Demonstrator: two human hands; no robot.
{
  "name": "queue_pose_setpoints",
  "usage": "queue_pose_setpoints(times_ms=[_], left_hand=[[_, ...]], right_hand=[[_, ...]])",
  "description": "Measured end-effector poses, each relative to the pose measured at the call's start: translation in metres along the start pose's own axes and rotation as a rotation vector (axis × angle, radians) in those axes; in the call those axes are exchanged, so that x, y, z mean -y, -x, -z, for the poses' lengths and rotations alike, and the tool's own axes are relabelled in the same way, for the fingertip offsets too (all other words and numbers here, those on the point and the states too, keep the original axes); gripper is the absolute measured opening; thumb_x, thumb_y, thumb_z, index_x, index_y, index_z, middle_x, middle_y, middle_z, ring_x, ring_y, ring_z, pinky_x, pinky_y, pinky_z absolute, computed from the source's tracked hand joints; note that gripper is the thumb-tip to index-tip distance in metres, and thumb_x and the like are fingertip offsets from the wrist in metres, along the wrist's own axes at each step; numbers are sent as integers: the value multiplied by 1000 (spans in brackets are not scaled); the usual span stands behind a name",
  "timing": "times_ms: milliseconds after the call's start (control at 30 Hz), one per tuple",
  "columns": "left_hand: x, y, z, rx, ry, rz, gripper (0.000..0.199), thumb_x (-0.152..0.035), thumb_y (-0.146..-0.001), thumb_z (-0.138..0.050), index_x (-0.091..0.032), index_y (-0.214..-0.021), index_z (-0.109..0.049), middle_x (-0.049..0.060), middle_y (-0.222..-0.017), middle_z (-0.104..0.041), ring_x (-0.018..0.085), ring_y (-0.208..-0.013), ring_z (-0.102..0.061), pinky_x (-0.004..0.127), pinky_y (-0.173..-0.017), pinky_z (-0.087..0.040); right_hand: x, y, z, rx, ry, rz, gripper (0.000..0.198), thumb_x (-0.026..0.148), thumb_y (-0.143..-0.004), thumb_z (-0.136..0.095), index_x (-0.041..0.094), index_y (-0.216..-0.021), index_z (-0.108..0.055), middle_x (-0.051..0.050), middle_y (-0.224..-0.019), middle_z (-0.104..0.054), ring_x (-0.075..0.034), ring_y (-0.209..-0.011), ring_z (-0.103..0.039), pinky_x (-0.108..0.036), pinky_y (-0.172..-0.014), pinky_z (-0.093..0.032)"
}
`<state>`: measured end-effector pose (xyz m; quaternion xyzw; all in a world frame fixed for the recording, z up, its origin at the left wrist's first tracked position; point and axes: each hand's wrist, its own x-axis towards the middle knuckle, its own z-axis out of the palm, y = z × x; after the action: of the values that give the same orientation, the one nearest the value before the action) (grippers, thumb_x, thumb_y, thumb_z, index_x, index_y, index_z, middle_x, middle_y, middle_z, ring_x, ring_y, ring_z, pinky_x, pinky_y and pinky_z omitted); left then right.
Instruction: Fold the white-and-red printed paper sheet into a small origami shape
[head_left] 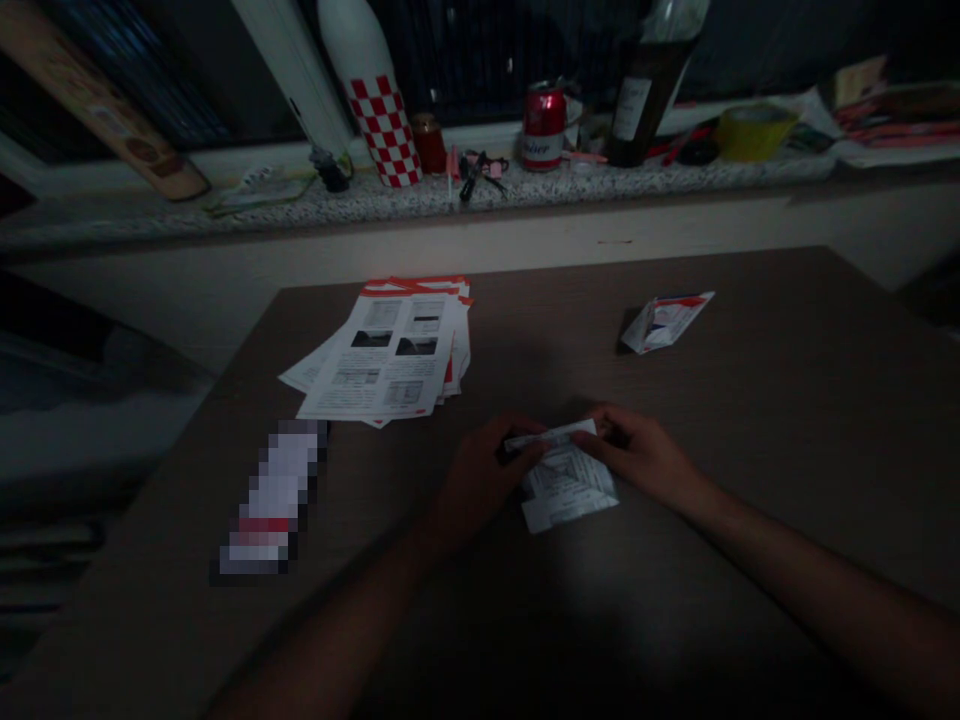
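a brown table [765, 440] spreads beneath a person's left hand [487, 465] and right hand [641, 448] in dim light. well beyond both hands runs a speckled windowsill [300, 213], crowded end to end. a stack of printed sheets [382, 350] fans out beyond and to the left of the left hand, apart from it. on the sill, far beyond the left hand, a brown tube [112, 110] leans and a red-checked bottle [379, 110] stands tilted in view; beyond the right hand rises a dark bottle [645, 100]. a pixelated, phone-like object [270, 500] lies left of the left hand, near the sheets. between the hands, just above the table or on it, is a folded printed paper [566, 485]; each hand pinches an upper corner, thumb on top, fingers partly hidden behind, thumbs covering some of the print. a smaller-looking folded paper piece [667, 322] sits beyond the right hand, well apart, and a red can [544, 125] stands farther back on the sill.
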<state>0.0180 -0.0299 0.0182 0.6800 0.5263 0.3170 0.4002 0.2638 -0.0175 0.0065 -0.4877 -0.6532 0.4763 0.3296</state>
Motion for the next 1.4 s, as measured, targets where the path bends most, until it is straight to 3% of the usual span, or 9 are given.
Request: queue_pose_setpoints(times_ms=[267,533,933,1400], left_hand=[[1,-1,0,-5,-9,19,20,-40,-96,-72,-26,-108,-78,3,-102,-79,21,-91,-74,32,-82,-60],[2,-3,4,-33,44,-13,26,-36,-97,-69,-27,-120,-75,4,-118,-78,23,-105,-74,36,-93,-60],[10,-7,5,-63,56,17,23,-38,-97,-69,-24,-114,-76,2,-101,-78,19,-87,-73,31,-76,-57],[13,-8,6,-61,64,-11,24,-36,-99,-67,-25,-117,-76,5,-113,-79,22,-99,-75,35,-86,-59]], right_hand=[[-3,2,-1,-17,50,-1,32,55,-97,-67,24,-90,-68,-1,-75,-63,-18,-65,-59,-30,-57,-48],[-7,-3,-1,-91,18,-17,33,56,-94,-68,23,-93,-69,1,-70,-57,-17,-62,-54,-29,-55,-44],[-11,-4,-3,-101,18,-14,31,55,-95,-67,24,-98,-70,0,-72,-61,-18,-65,-58,-30,-57,-48],[-9,-5,-2,-98,44,10,31,54,-97,-66,23,-96,-69,-1,-74,-62,-19,-67,-59,-31,-58,-48]])
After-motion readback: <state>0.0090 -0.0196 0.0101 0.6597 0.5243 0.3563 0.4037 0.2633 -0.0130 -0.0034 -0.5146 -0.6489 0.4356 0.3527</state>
